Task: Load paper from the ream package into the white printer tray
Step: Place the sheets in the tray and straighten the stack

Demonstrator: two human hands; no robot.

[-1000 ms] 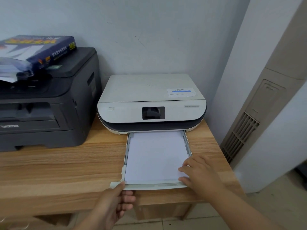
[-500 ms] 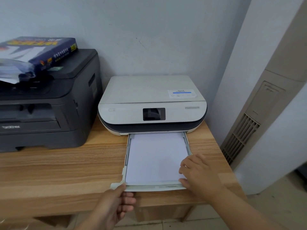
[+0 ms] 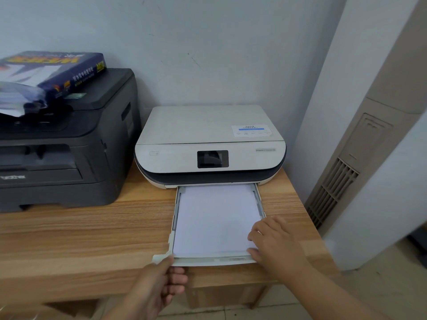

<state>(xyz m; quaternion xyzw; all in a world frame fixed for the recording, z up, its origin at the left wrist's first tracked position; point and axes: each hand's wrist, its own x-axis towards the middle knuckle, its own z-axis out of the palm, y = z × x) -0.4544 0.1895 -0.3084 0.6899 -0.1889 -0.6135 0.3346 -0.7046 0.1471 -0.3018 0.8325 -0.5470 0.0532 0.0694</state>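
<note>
The white printer (image 3: 209,144) sits on the wooden table with its tray (image 3: 208,261) pulled out toward me. A stack of white paper (image 3: 215,218) lies flat inside the tray. My left hand (image 3: 159,282) grips the tray's front left corner, thumb on top. My right hand (image 3: 275,244) rests on the tray's front right corner, fingers over the paper's edge. The dark blue ream package (image 3: 49,71), torn open at its near end, lies on the black printer at the left.
A black printer (image 3: 64,153) fills the table's left side. The wooden table (image 3: 87,232) ends just under the tray's front. A wall stands behind, and a tall beige unit with a vent (image 3: 335,190) stands at the right.
The tray and both hands have shifted slightly toward the printer; otherwise the hands keep the same holds on the tray's front corners.
</note>
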